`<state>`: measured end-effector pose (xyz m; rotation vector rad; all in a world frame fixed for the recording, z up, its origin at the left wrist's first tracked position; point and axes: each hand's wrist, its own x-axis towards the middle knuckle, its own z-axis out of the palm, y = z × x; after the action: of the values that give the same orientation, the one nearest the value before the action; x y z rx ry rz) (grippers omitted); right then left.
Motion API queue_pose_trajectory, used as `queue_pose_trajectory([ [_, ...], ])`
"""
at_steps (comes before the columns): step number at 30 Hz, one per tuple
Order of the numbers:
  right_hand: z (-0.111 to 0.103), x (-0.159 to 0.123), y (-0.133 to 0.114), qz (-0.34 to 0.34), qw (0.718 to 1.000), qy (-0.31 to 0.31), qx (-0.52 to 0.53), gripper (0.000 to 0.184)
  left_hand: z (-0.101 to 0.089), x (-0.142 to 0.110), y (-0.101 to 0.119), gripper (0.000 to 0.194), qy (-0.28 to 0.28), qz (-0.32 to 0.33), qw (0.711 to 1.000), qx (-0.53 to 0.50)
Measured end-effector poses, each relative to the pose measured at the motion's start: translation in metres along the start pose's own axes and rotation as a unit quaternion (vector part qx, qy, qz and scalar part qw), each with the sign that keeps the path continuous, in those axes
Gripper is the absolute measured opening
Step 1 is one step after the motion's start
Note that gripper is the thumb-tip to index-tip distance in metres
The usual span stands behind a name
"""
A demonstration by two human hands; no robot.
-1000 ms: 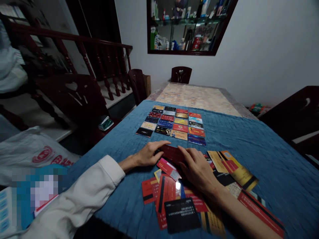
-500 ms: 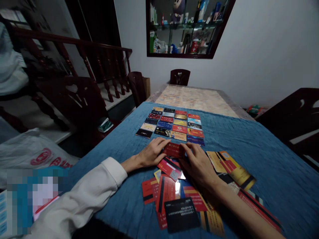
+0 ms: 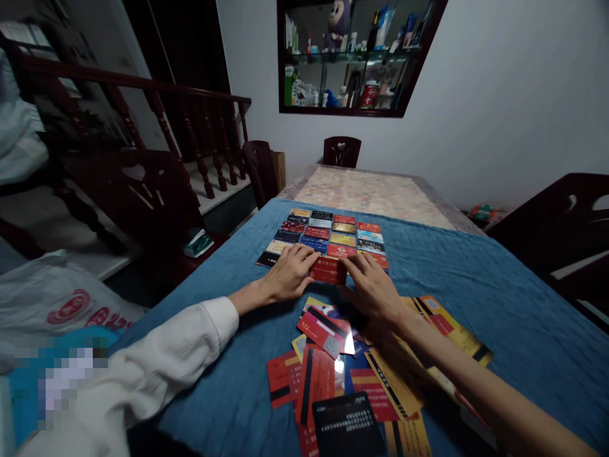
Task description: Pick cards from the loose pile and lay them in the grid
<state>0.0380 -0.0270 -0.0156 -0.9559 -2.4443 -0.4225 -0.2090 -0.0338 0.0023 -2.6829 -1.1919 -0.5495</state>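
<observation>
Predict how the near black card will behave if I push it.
The black card looks stiff, with straight edges. It appears thin, so probably light. Pushed, it may slide over or drag the red cards it overlaps.

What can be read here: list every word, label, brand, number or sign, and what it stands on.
None reads with certainty.
Red card between left hand and right hand: pale print, too small.
Pink card in the loose pile: yellowish marks, too small.
Black card: white rows, too blurred.
Laid-out cards: too small.
Plastic bag: red emblem and lettering, illegible.
</observation>
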Motion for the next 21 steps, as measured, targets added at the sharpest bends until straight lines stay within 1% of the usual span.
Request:
queue_pose_trajectory([
  [7,0.020,0.036,0.027,0.013,1.000,-0.023,0.017,0.042,-0.004,0.029,-0.023,0.051,-0.037,-0.042,0.997,0.057],
  [11,0.034,0.056,0.046,0.018,0.999,-0.033,0.016,0.039,0.001,0.048,-0.039,0.045,-0.046,-0.063,0.995,0.068],
  [16,0.047,0.079,0.064,0.026,0.999,-0.043,0.017,0.027,0.007,0.071,-0.059,0.037,-0.054,-0.077,0.993,0.074],
  [18,0.050,0.088,0.067,0.043,0.997,-0.058,0.015,0.024,0.010,0.078,-0.066,0.033,-0.058,-0.084,0.992,0.073],
  [21,0.053,0.099,0.070,0.085,0.991,-0.098,0.013,0.026,0.015,0.089,-0.077,0.029,-0.067,-0.096,0.991,0.061],
])
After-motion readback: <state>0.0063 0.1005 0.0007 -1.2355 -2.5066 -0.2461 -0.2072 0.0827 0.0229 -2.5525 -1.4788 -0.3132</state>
